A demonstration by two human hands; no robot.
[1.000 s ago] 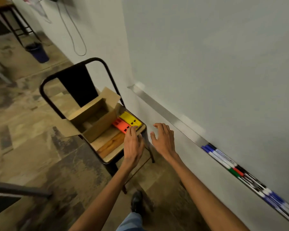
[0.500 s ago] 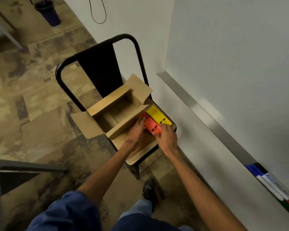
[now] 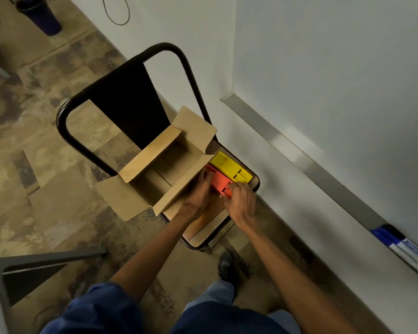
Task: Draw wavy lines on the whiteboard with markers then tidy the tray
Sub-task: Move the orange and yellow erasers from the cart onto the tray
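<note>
Before you: a chair [image 3: 121,112] carrying an open box [image 3: 164,165]; two blocks [image 3: 229,167] lie right of it; the whiteboard tray [image 3: 299,153] farther right.

chair seat [image 3: 204,231] | cardboard box [image 3: 164,169] | yellow block [image 3: 229,168] | orange block [image 3: 219,183]

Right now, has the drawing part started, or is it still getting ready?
Still getting ready. The whiteboard shows no lines, and the markers lie in its tray. Both hands, left hand and right hand, are on the orange block on the chair. Drawing and tidying remain.
</note>
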